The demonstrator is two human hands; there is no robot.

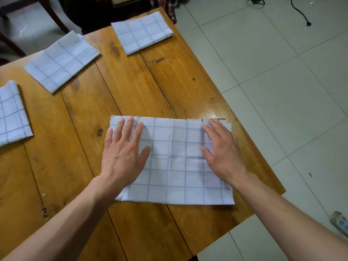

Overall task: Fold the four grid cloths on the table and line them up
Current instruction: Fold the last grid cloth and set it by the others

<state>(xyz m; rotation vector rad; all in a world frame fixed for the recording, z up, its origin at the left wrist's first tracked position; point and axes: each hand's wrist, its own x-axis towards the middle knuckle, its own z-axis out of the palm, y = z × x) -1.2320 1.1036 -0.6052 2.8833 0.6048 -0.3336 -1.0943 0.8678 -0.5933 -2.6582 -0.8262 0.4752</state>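
Done: three folded cloths lay along the far and left side of the table [131, 87] — the right one [142, 32], the middle one [61, 61] and the left one [12, 115], partly cut off by the frame.
In hand: the fourth cloth [175, 166] lay near the right edge, apparently only part folded.
Left hand [123, 153]: flat, fingers straight, pressing its left part.
Right hand [223, 151]: flat, pressing its right part — grasping nothing.
Left: probably another fold, then lining up.
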